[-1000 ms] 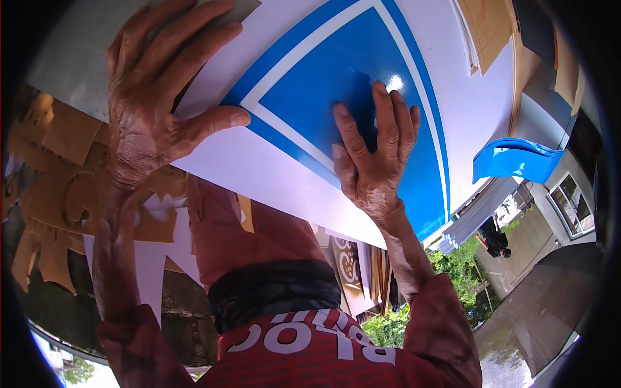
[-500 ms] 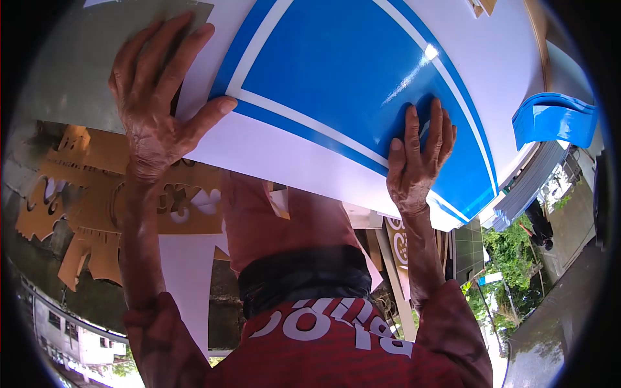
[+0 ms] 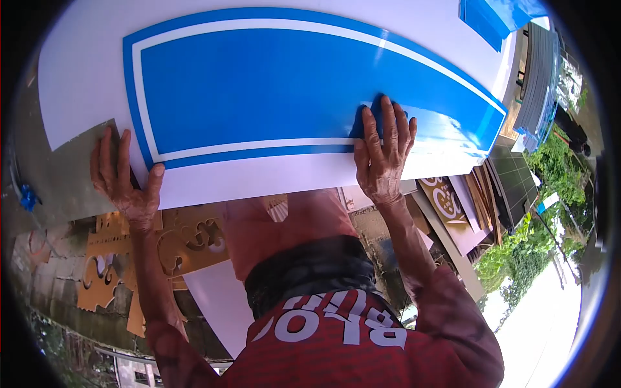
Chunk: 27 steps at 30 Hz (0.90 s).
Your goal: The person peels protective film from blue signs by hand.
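Observation:
A large blue panel (image 3: 259, 84) with a white border line lies on a white sheet (image 3: 259, 181). At its lower left corner is my left hand (image 3: 126, 184), fingers spread, the thumb by the blue corner and the other fingers over the grey surface (image 3: 65, 187) beside the white sheet. My right hand (image 3: 385, 155) rests flat on the panel's lower edge toward the right, its fingertips on the blue face and its fingers a little apart. Neither hand is wrapped round anything.
Blue folded pieces (image 3: 495, 19) lie at the upper right, near a stack of grey sheets (image 3: 537, 77). Brown cut-out boards (image 3: 187, 239) are below the work surface at the left. More boards (image 3: 453, 213) lean below at the right.
The view has turned and shifted, so the whole blue panel now shows. My left hand appears lower, with its thumb still near the panel's corner. My right hand remains on the panel.

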Available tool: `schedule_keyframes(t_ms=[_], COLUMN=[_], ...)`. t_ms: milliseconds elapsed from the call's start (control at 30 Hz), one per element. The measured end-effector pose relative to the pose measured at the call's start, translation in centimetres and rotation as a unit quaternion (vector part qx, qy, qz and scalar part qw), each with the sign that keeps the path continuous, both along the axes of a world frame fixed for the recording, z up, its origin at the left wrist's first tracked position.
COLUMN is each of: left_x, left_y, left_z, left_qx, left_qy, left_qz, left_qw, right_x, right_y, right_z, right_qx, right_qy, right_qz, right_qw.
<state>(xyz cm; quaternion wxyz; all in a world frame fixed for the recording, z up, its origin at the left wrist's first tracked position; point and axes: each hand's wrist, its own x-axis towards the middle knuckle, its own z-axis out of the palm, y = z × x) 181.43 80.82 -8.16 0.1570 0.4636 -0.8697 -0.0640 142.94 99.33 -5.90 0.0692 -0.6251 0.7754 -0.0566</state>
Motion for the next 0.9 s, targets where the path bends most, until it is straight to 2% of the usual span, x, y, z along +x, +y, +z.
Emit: schedule_keyframes(t_ms=[233,467,667,900], left_x=[-0.2,-0.6,-0.4,0.4], left_y=[-0.1,0.0,-0.1,-0.3], left_z=[-0.2,0.5,0.3,1.1], left_qx=[-0.014,-0.007,-0.020,0.049], left_qy=[0.009,0.007,-0.008,-0.040], left_qz=[-0.022,-0.062,-0.079,-0.100], left_qw=[1.000,0.998,0.997,0.993], right_x=[-3.7,-6.0,-7.7,-12.0], right_y=[3.4,6.0,8.2,10.3], right_z=[-0.9,-1.6,-2.4,-2.2], right_qx=[-0.035,-0.055,-0.073,-0.116], right_qy=[0.026,0.047,0.066,0.076], right_qz=[-0.133,-0.287,-0.366,-0.442], right_qw=[0.990,0.955,0.926,0.886])
